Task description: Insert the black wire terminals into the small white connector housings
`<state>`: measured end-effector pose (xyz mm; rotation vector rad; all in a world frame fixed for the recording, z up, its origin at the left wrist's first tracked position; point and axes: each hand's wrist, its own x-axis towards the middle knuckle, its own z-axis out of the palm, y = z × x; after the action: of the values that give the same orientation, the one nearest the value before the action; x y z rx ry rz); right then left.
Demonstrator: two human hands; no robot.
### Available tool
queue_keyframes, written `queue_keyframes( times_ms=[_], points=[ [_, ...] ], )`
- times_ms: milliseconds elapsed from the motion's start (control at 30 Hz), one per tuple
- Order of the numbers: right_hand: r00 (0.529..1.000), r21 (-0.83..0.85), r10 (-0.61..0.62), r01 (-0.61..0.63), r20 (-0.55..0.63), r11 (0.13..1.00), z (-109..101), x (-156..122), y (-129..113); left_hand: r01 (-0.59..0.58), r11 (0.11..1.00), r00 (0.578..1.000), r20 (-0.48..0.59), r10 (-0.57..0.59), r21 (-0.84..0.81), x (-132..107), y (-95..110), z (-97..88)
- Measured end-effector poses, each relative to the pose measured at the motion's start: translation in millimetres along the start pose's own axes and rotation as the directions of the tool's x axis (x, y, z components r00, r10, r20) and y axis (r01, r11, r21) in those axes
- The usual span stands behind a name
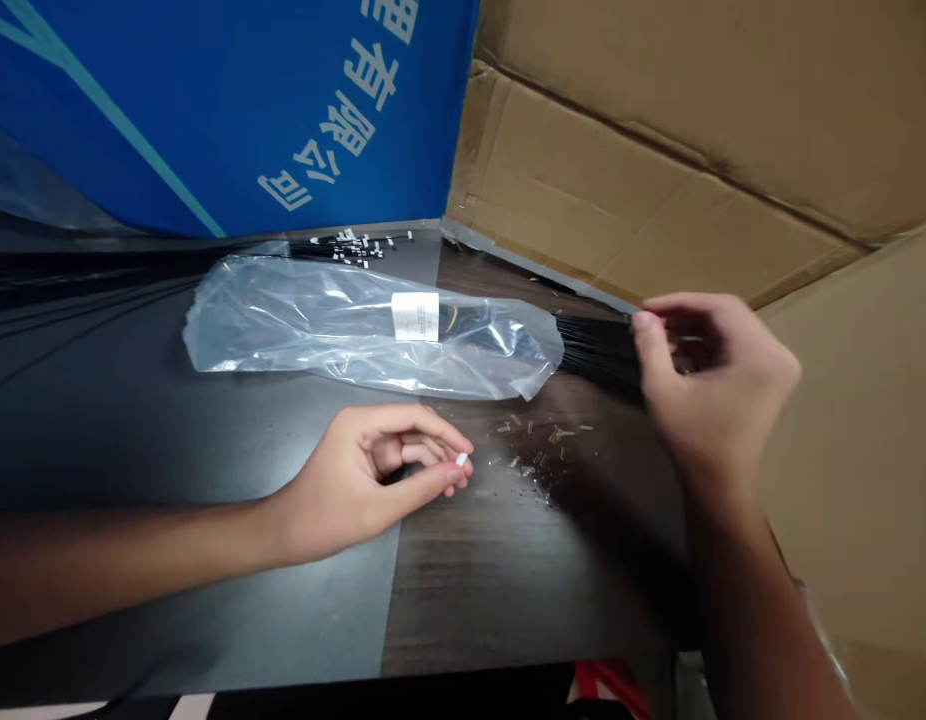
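Between thumb and forefinger, my left hand [373,475] pinches a small white connector [461,459] above the table. My right hand [714,375] is at the right, its thumb and forefinger closed at the edge of a bundle of thin black wires [598,350]; what is between those fingertips, if anything, I cannot make out. The wires stick out of the right end of a clear plastic bag [305,325], which carries a white label [416,317]. Below the bag, small clear tube pieces [534,462] lie scattered between my hands.
Behind the bag lie more black wires [95,265] with white connector ends [354,245]. A blue panel [208,120] with white characters stands at the back left, and cardboard [620,190] walls the back and right. A grey mat [313,590] covers the left part of the dark wood-grained table [523,600].
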<state>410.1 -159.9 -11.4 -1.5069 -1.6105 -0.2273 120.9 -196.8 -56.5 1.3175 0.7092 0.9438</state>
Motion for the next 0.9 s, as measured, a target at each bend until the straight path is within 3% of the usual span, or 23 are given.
queue_keyframes(
  times_ms=[33, 100, 167, 233, 367, 533, 733, 900],
  points=[
    [0.979, -0.132, 0.044, -0.017, 0.2, 0.991, 0, 11, 18, 0.066, 0.996, 0.997, 0.043, -0.063, -0.064, 1, 1, -0.9],
    [0.872, -0.327, 0.167, -0.009, 0.46, 0.945, 0, 27, 50, 0.152, 0.973, 0.983, 0.124, -0.132, -0.175, 4, 0, -3.5],
    [0.776, -0.365, 0.244, -0.019, 0.582, 0.931, 0, 37, 71, 0.206, 0.95, 0.969, 0.184, -0.165, -0.233, 7, -3, -6.6],
    [0.739, -0.361, 0.277, -0.049, 0.614, 0.931, 0, 41, 80, 0.24, 0.939, 0.957, 0.223, -0.186, -0.247, 8, -6, -9.2],
    [0.744, -0.374, 0.337, -0.126, 0.577, 0.919, -3, 44, 81, 0.229, 0.943, 0.957, 0.233, -0.173, -0.241, 9, -10, -10.9],
    [0.769, -0.368, 0.376, -0.197, 0.517, 0.909, -12, 47, 77, 0.175, 0.972, 0.975, 0.166, -0.149, -0.158, 7, -11, -8.7],
    [0.834, -0.248, 0.358, -0.274, 0.42, 0.929, -33, 49, 86, 0.138, 0.983, 0.985, 0.118, -0.123, -0.125, 7, -5, -1.9],
    [0.906, -0.104, 0.344, -0.328, 0.248, 0.939, -49, 49, 111, 0.113, 0.992, 0.99, 0.091, -0.107, -0.062, 4, -3, 2.6]
  ],
)
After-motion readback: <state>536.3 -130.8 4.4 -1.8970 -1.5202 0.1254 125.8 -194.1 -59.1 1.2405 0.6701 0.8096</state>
